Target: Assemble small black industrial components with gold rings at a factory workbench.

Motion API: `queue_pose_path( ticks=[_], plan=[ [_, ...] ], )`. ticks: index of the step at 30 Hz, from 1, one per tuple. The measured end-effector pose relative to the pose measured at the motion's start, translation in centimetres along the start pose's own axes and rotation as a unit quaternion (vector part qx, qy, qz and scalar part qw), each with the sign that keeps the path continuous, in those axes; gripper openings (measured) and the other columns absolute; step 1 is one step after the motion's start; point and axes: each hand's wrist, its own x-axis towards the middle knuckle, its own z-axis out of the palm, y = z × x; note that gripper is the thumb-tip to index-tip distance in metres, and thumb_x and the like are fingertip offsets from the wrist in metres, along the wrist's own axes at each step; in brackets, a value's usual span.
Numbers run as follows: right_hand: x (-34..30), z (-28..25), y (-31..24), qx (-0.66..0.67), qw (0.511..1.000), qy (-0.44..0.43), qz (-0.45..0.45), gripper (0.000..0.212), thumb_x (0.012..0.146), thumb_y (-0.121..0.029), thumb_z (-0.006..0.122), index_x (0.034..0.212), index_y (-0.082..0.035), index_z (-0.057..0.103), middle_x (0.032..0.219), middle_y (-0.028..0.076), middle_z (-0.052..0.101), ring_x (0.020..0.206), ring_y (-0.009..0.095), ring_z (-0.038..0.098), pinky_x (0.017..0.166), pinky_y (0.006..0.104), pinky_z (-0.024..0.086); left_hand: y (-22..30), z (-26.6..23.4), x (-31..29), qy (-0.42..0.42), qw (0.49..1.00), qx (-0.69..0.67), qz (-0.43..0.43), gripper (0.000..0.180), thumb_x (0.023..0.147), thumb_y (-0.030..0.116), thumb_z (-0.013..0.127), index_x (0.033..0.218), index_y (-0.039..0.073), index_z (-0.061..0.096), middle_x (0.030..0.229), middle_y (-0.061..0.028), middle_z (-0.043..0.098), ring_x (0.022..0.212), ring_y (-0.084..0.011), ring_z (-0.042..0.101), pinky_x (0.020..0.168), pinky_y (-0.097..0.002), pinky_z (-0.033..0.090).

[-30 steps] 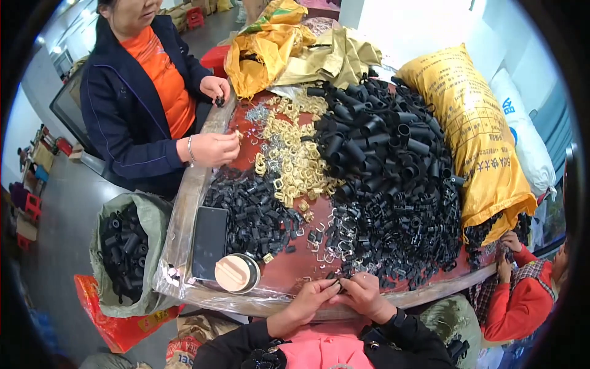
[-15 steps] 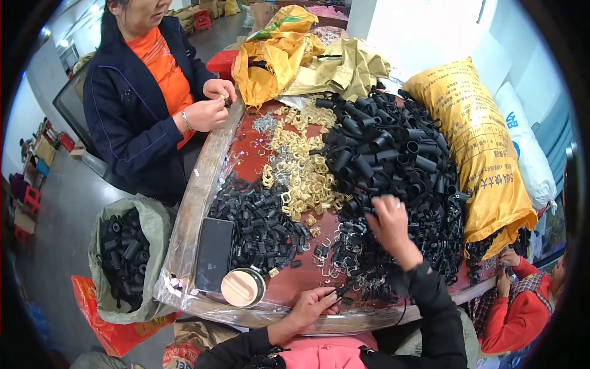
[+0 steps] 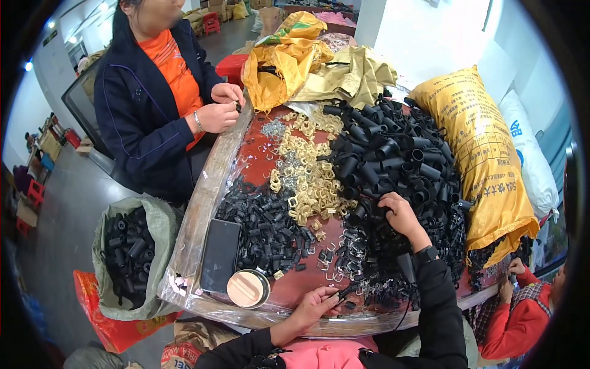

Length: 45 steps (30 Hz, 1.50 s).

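My right hand point(image 3: 398, 213) reaches forward into a big heap of black plastic tubes point(image 3: 393, 166), with its fingers curled around one tube. My left hand point(image 3: 315, 304) rests near the table's front edge and pinches a small black part. Loose silver wire clips point(image 3: 344, 252) lie scattered between my hands. A pile of brass-coloured buckles point(image 3: 310, 175) lies in the middle of the table. To the left of it is a lower heap of small black parts point(image 3: 264, 224).
A person in a dark jacket and orange top works at the table's left side, hands point(image 3: 218, 111) together. A dark phone point(image 3: 220, 254) and a round lid point(image 3: 247, 288) lie front left. A sack of black tubes point(image 3: 129, 252) stands on the floor. Yellow sacks point(image 3: 485, 147) line the right.
My right hand left my left hand at the front edge and reached out into the black tube heap. My left hand stayed low, holding a small part.
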Motion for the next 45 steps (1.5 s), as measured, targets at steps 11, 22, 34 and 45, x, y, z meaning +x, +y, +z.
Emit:
queue_pose_path(
  ticks=[11,22,34,45],
  plan=[
    [-0.1,-2.3,-3.6,-0.252,0.956,-0.119,0.089,0.03,0.066,-0.019,0.065,0.094,-0.01,0.055,0.094,0.007,0.052,0.095,0.03,0.046,0.076,0.0434,0.038,0.2,1.9,-2.0,0.016,0.997,-0.073,0.011,0.029,0.084,0.013,0.052,0.111,0.001,0.047,0.085,-0.0003,0.055,0.066,-0.0053,0.049,0.057,-0.0174,0.041],
    [-4.2,-1.0,-2.3,0.066,0.967,0.187,0.158,0.025,0.079,-0.024,0.054,0.094,-0.005,0.055,0.083,0.011,0.058,0.08,0.026,0.054,0.071,0.0318,0.04,0.9,3.0,-4.3,0.03,0.995,-0.049,0.083,0.027,0.083,0.01,0.052,0.108,0.0,0.048,0.089,-0.0041,0.058,0.066,-0.0079,0.052,0.057,-0.0194,0.042],
    [-14.0,3.5,-12.0,0.434,0.867,-0.157,0.187,0.033,0.07,-0.021,0.067,0.091,0.001,0.056,0.079,0.004,0.055,0.076,0.011,0.051,0.067,0.0247,0.04,-1.1,1.1,0.1,0.039,0.992,0.078,0.095,0.027,0.081,0.014,0.056,0.103,-0.002,0.048,0.077,-0.0026,0.056,0.06,-0.0047,0.047,0.053,-0.017,0.038],
    [-16.8,5.7,-8.4,0.361,0.92,-0.107,0.114,0.039,0.062,-0.021,0.073,0.09,-0.001,0.055,0.084,0.008,0.053,0.08,0.019,0.051,0.07,0.0274,0.04,-2.5,0.3,2.3,0.038,0.991,0.127,0.006,0.026,0.08,0.013,0.059,0.101,0.0,0.049,0.081,-0.0011,0.056,0.065,-0.0013,0.046,0.053,-0.0147,0.037]
  ],
)
